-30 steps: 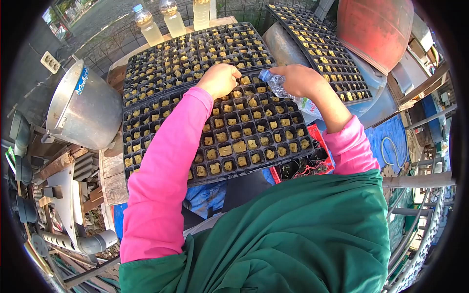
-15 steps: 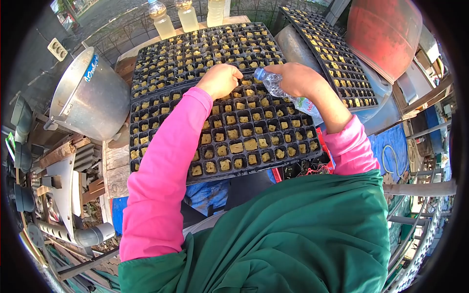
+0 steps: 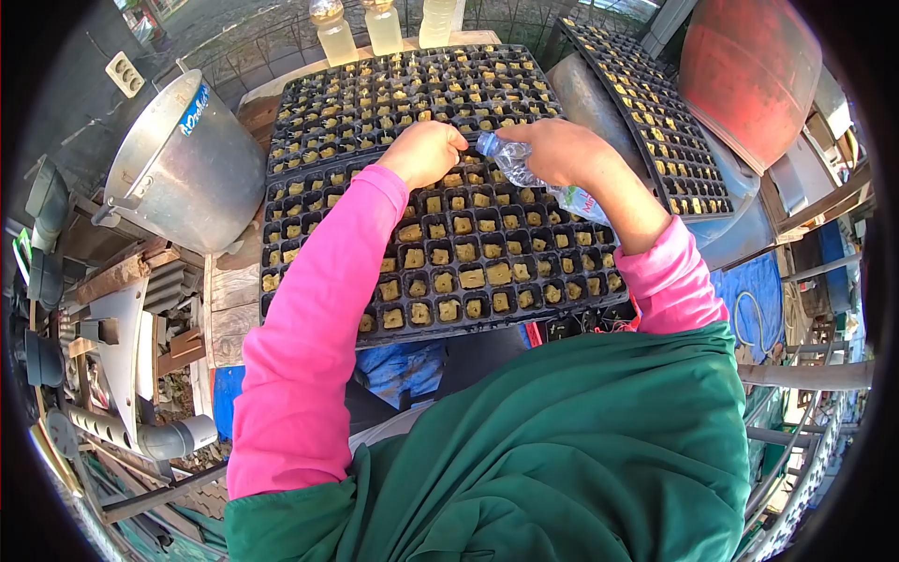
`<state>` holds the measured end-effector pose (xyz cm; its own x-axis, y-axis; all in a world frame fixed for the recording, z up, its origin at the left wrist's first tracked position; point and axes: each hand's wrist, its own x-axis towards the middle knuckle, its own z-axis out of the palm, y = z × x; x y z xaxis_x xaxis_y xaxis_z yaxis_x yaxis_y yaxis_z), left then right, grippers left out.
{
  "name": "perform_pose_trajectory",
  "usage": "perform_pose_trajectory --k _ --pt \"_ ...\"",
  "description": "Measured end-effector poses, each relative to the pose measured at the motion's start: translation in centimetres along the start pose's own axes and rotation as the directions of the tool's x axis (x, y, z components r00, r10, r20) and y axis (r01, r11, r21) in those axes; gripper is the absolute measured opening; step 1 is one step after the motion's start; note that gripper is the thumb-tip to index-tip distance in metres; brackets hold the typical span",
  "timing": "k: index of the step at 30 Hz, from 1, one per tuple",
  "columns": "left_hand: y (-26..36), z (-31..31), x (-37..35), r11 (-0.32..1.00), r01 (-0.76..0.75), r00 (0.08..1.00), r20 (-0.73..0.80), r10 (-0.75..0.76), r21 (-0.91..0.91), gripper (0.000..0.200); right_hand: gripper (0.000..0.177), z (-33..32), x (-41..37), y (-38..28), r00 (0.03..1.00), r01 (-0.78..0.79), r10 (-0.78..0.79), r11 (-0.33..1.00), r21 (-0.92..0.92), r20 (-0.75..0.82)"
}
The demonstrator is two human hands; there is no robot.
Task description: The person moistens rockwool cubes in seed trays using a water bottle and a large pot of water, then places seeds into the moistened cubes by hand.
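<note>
Head view, the only one supplied.

Found the right hand (image 3: 552, 150) closed round a clear plastic bottle (image 3: 510, 161), which is held tilted with its neck pointing toward the left hand (image 3: 426, 153). Located the bottle above the far rows of the near seedling tray (image 3: 581, 298), clear of the table. Saw only its neck, its shoulder and a strip of label past the wrist, with the middle covered by fingers. Could not make out a cap or the fill level.

Found the left hand curled in a loose fist, fingertips bunched downward just beside the bottle's mouth, over the same far rows. Could not tell whether anything is pinched inside it, or whether it touches the tray.

Noted yellowish growing cubes (image 3: 473, 278) in the tray's cells. Lost several left-hand cells under the pink sleeve (image 3: 318, 318).

Recorded a second tray (image 3: 393, 94) butting against the far side and a third tray (image 3: 655, 122) lying aslant to the right. Counted three bottles of pale liquid (image 3: 382, 28) beyond them, tops cut off by the frame edge.

Noted a tilted metal pot (image 3: 178, 169) at left, its blue label too small to read. Saw a red drum (image 3: 749, 66) at upper right, only partly in view. Saw the wooden table (image 3: 225, 309) only as bare planks left of the near tray.
</note>
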<state>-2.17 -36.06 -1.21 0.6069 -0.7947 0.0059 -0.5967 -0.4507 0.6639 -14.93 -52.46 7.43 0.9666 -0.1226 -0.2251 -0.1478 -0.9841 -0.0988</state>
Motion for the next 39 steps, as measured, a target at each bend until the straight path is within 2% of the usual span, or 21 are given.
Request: perform_pose_trajectory --k 10,16,19,22,24,26,28,31,39 --pt "-0.9 -0.9 -1.2 1.000 -0.004 1.000 -0.029 0.005 0.012 0.022 0.058 -0.4 0.8 -2.2 0.999 0.013 -0.011 0.999 -0.046 0.052" --pt "-1.5 -1.5 -1.9 1.000 -0.023 0.998 -0.062 0.023 0.005 0.021 0.056 0.1 1.5 -2.9 0.999 0.046 -0.045 0.998 -0.043 0.014" --pt "-1.6 -1.8 -2.2 0.998 -0.004 0.999 -0.045 0.007 0.059 0.021 0.055 -0.3 1.4 -3.6 0.997 0.077 -0.075 0.996 -0.054 0.029" --pt "-1.9 -2.0 -2.6 0.998 0.037 0.998 -0.051 -0.034 0.049 0.021 0.054 -0.3 1.6 -4.1 0.995 0.092 -0.090 0.995 -0.047 0.038" --pt "-2.1 -2.1 -2.9 0.997 0.065 0.996 -0.059 -0.067 -0.030 0.021 0.058 -0.3 1.6 -4.5 0.995 0.091 -0.090 0.995 -0.034 0.033" --pt "-2.4 -2.3 -3.2 0.999 0.053 0.996 -0.069 -0.053 -0.003 0.021 0.061 -0.2 1.8 -4.9 0.996 0.091 -0.090 0.996 -0.022 0.027" --pt "-2.8 -2.5 -3.4 0.999 0.039 0.996 -0.077 -0.038 0.024 0.022 0.054 0.1 2.1 -5.0 0.994 0.107 -0.106 0.992 -0.066 0.010" --pt "-3.2 -2.7 -3.9 1.000 0.022 0.997 -0.076 -0.021 0.021 0.022 0.055 0.1 2.2 -5.7 0.993 0.118 -0.117 0.989 -0.083 0.026" --pt "-3.7 -3.8 -5.5 0.997 0.052 0.993 -0.102 -0.058 -0.065 0.022 0.055 0.2 2.8 -7.3 0.992 0.124 -0.122 0.987 -0.100 0.026"
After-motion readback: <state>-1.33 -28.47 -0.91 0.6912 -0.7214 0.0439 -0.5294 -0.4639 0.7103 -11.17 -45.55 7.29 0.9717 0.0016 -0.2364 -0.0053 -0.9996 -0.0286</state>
